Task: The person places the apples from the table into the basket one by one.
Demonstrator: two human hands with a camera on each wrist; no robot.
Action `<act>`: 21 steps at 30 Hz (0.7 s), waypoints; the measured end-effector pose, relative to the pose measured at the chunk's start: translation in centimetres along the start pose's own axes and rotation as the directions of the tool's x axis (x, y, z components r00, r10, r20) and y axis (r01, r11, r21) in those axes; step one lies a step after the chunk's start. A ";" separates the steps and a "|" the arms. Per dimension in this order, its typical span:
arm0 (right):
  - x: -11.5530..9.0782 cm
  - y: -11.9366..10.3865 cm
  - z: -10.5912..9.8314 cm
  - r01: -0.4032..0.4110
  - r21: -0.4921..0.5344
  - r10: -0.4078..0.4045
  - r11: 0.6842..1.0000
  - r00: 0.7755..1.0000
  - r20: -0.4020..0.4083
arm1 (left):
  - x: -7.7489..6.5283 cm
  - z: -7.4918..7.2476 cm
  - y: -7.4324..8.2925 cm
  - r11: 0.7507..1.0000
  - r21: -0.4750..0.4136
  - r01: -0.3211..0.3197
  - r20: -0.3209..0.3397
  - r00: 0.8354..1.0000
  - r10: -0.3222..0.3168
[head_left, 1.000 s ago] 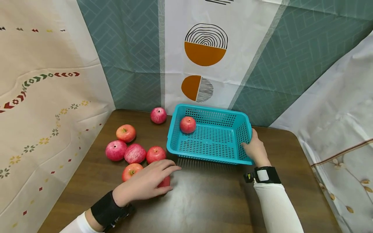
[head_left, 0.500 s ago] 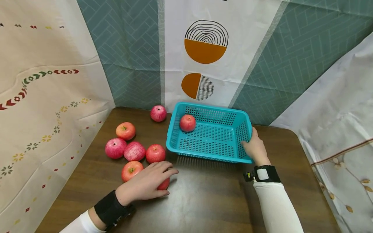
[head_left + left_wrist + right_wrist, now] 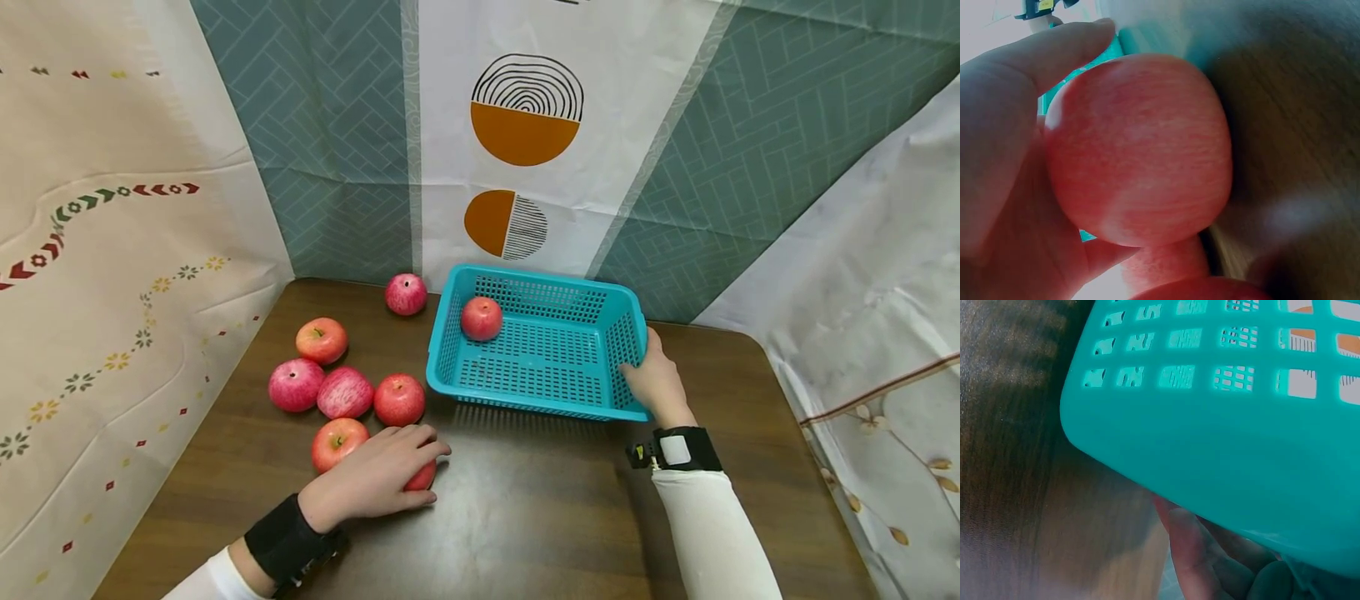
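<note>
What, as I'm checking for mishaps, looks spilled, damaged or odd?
Nothing stands out: the teal rectangular plastic basket sits upright on the brown wooden table, and the round red apples look undamaged, though the bare left hand partly hides one.

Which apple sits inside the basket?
The red apple toward the left end of the turquoise basket; all the other visible apples are outside it.
</note>
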State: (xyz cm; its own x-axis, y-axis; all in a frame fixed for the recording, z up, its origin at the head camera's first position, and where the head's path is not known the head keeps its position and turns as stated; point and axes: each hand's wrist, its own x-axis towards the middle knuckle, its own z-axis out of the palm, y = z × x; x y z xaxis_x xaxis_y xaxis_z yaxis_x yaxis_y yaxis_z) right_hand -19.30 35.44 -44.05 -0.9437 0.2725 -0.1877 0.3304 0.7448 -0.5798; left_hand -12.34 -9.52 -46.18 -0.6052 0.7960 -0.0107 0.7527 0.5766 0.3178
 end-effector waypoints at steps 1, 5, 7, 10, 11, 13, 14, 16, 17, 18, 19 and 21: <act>0.1 0.1 0.0 0.001 -0.002 -0.001 1.000 1.000 0.001 | 0.0 0.1 0.0 1.000 0.003 0.000 -0.004 1.000 0.000; 0.3 0.2 0.1 0.004 -0.005 -0.004 1.000 1.000 0.004 | 0.0 0.3 -0.1 1.000 0.013 -0.001 -0.015 1.000 0.001; 0.3 0.3 0.1 0.005 -0.005 -0.005 1.000 1.000 0.007 | 0.0 0.4 -0.2 1.000 0.017 0.001 -0.012 1.000 -0.001; 0.3 0.3 0.1 0.003 -0.003 -0.003 1.000 1.000 0.007 | 0.0 0.6 -0.3 1.000 0.021 0.007 -0.001 1.000 -0.007; 0.3 0.3 0.2 0.002 -0.002 -0.002 1.000 1.000 0.007 | 0.0 0.6 -0.3 1.000 0.021 0.010 0.003 1.000 -0.010; 0.3 0.2 0.2 0.001 -0.002 -0.001 1.000 1.000 0.008 | 0.0 0.7 -0.4 1.000 0.018 0.013 0.010 1.000 -0.013; 0.2 0.2 0.2 0.000 -0.002 0.000 1.000 1.000 0.009 | 0.0 0.7 -0.4 1.000 0.017 0.015 0.013 1.000 -0.015; 0.2 0.1 0.2 -0.001 0.000 0.001 1.000 1.000 0.009 | 0.1 0.7 -0.4 1.000 0.014 0.017 0.019 1.000 -0.017; 0.2 0.1 0.2 -0.002 0.000 0.002 1.000 1.000 0.010 | 0.1 0.7 -0.4 1.000 0.013 0.018 0.022 1.000 -0.019; 0.2 0.1 0.1 -0.003 -0.001 0.003 1.000 1.000 0.009 | 0.2 0.6 -0.4 1.000 0.013 0.019 0.024 1.000 -0.019; 0.2 0.1 0.1 -0.004 -0.003 0.004 1.000 1.000 0.010 | 0.2 0.6 -0.4 1.000 0.015 0.020 0.029 0.999 -0.021; 0.2 0.0 0.1 -0.005 -0.004 0.005 1.000 1.000 0.007 | 0.3 0.5 -0.4 1.000 0.017 0.020 0.034 0.999 -0.021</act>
State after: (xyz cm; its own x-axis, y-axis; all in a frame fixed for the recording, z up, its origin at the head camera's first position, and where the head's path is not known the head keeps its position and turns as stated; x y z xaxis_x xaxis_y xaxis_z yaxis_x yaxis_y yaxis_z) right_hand -19.48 35.44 -44.19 -0.9420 0.2724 -0.1960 0.3354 0.7456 -0.5758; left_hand -12.74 -9.40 -46.83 -0.6115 0.7896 -0.0500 0.7445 0.5957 0.3016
